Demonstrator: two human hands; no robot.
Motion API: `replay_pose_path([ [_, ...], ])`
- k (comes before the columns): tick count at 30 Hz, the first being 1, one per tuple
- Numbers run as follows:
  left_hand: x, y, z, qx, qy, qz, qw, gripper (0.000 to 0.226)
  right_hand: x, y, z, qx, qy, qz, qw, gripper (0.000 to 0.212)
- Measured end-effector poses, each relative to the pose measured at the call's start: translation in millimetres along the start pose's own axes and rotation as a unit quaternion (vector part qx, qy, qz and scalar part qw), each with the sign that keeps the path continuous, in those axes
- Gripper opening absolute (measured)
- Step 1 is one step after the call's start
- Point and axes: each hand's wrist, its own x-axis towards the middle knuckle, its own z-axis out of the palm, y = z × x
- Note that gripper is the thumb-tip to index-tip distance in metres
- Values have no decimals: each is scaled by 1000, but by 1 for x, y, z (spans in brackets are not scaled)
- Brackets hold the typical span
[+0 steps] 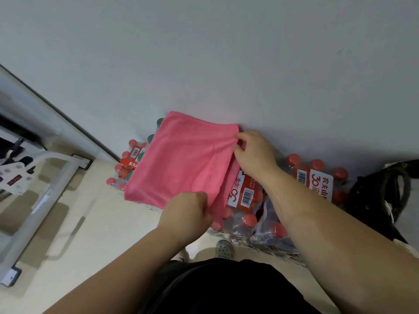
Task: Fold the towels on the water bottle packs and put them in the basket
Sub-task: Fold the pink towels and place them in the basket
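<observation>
A pink towel [181, 159] lies spread over shrink-wrapped packs of red-capped water bottles [246, 193] stacked against the wall. My left hand [188, 211] pinches the towel's near right corner. My right hand [254, 152] pinches the far right corner, and the cloth bunches between its fingers. The towel's left part lies flat and covers the tops of green-capped bottles [159, 122]. No basket is in view.
More bottle packs [317, 177] sit to the right, with a dark bag [381, 196] beyond them. A white metal frame [45, 196] and a white power strip [13, 175] stand on the beige floor at left. A grey shoe [224, 248] shows below the packs.
</observation>
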Motion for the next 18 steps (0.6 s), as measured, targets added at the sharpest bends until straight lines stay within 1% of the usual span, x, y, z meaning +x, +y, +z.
replay_pose_path([
  [2,-6,0,-7,-12,24,11,1000,12,-3,-3,-9,28,65,-6,997,33],
  [4,-12,2,-10,-18,30,22,999,14,-6,-4,-16,41,101,-10,994,29],
  [5,-13,4,-9,-19,24,24,999,16,-6,-2,-18,34,97,-8,995,29],
  [7,-12,8,-2,-10,-1,24,1000,20,-6,4,-15,-11,36,-2,999,38],
  [9,-5,11,9,-1,-42,14,999,17,-6,12,-7,-62,-40,6,997,46],
  [10,-2,11,14,0,-59,9,998,12,-7,15,-4,-80,-58,6,995,49],
  [11,0,11,17,-1,-72,7,997,10,-8,17,-1,-94,-61,4,994,50],
  [13,1,10,20,-5,-82,14,997,15,-9,17,3,-116,-45,4,992,50],
  [16,0,9,18,-24,-82,42,995,8,-11,14,6,-164,-27,11,986,51],
  [18,1,5,18,-36,-83,66,994,12,-15,8,9,-204,-14,11,979,56],
])
